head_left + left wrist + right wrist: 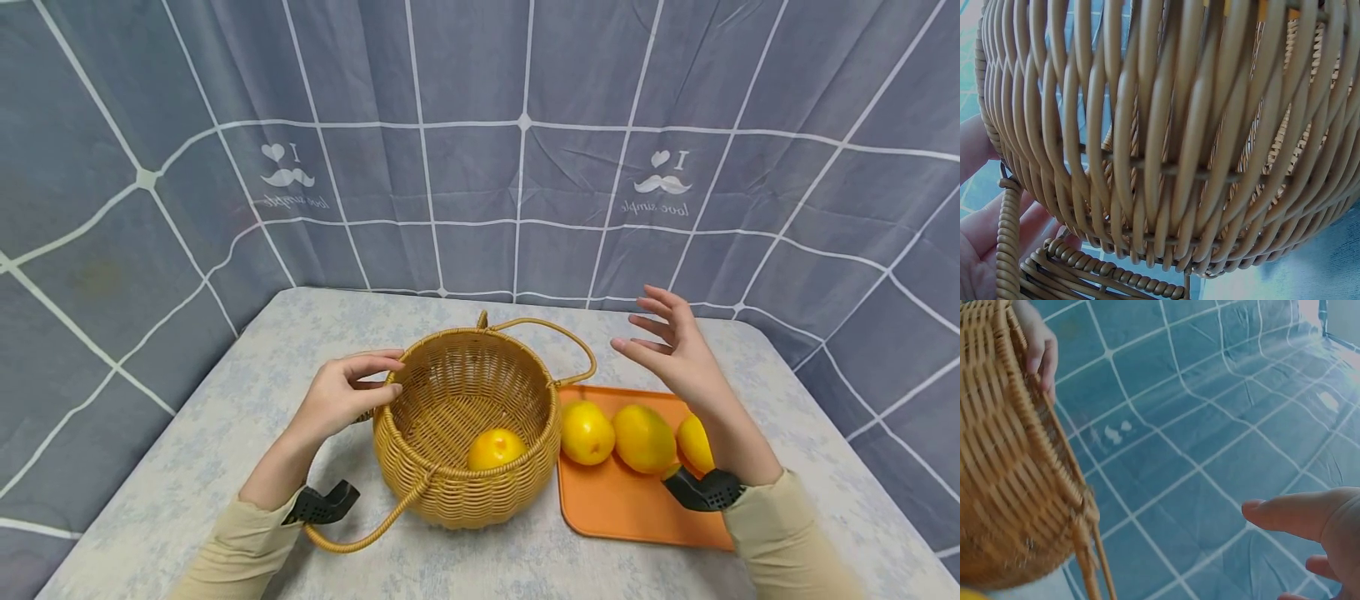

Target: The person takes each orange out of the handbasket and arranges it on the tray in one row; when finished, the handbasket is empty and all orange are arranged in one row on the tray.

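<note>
A round wicker basket [468, 500] with two loop handles stands mid-table, one yellow-orange fruit [497, 450] inside it. My left hand [347, 390] holds the basket's left rim, thumb and fingertips at its edge. In the left wrist view the basket's woven wall [1166, 144] fills most of the picture, with part of the hand behind a handle. My right hand [671, 342] is raised in the air right of the basket, fingers spread and nothing in them. Below it, several yellow fruits, among them a round one [587, 432] and an oval one [643, 437], lie on an orange tray [622, 508].
The tray lies just right of the basket, its right part hidden by my right forearm. A pale patterned cloth covers the table [315, 325]. A grey-blue curtain [480, 183] with white lines hangs behind and at both sides. One basket handle [360, 542] sticks out toward the front left.
</note>
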Available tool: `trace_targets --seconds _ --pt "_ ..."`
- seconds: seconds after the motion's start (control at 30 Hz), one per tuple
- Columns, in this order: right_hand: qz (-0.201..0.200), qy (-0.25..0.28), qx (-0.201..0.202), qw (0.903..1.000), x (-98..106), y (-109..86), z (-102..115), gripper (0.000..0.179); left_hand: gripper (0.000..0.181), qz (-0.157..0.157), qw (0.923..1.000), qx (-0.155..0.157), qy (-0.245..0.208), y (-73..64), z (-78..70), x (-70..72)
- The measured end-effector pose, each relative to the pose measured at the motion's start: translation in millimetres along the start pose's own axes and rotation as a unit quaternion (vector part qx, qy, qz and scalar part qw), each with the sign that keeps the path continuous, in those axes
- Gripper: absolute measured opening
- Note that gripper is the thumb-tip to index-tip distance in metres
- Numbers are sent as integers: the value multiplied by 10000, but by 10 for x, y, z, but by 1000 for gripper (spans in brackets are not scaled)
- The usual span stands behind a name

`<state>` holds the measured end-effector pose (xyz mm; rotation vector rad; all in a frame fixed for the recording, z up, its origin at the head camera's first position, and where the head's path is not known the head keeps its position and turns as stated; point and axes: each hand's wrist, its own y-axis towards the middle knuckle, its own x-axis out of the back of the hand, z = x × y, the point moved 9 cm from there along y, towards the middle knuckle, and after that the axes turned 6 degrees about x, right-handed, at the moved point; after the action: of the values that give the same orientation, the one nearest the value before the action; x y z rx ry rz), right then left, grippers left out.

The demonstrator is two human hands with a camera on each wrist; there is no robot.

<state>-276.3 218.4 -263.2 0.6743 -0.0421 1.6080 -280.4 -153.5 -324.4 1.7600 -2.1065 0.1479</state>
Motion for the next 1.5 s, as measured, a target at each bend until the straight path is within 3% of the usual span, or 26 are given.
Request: trace_targets --seconds 0.23,0.47,0.63,0.83,1.0,1.07,1.3,1.4,1.5 --pt "322 405 151 9985 -253 237 172 78 25 5 10000 -25 -38 -3 11 5" --pt "777 878 562 9915 -501 468 372 72 27 20 9999 12 -108 3 18 -5" --pt "1319 1388 1057 9758 -717 601 554 69 28 18 9999 41 -101 4 23 -10" --pt "2243 1705 1447 9485 -1027 701 671 67 28 19 10000 50 -63 5 23 -10" --pt "3326 1915 1444 9121 -1319 706 714 68 28 8 10000 61 -51 3 33 -3" --pt "3834 2080 1429 8885 -1434 688 739 71 28 2 10000 67 -57 2 37 -4" --pt "5426 2622 1222 7886 -1772 609 777 83 29 20 9999 96 -75 -2 40 -13" --pt "5809 2706 1173 7587 -1884 587 765 84 28 41 9999 133 -63 -6 41 -21" --pt "6071 2708 1121 7386 -1986 554 745 85 29 63 9997 228 -81 -13 49 -31"
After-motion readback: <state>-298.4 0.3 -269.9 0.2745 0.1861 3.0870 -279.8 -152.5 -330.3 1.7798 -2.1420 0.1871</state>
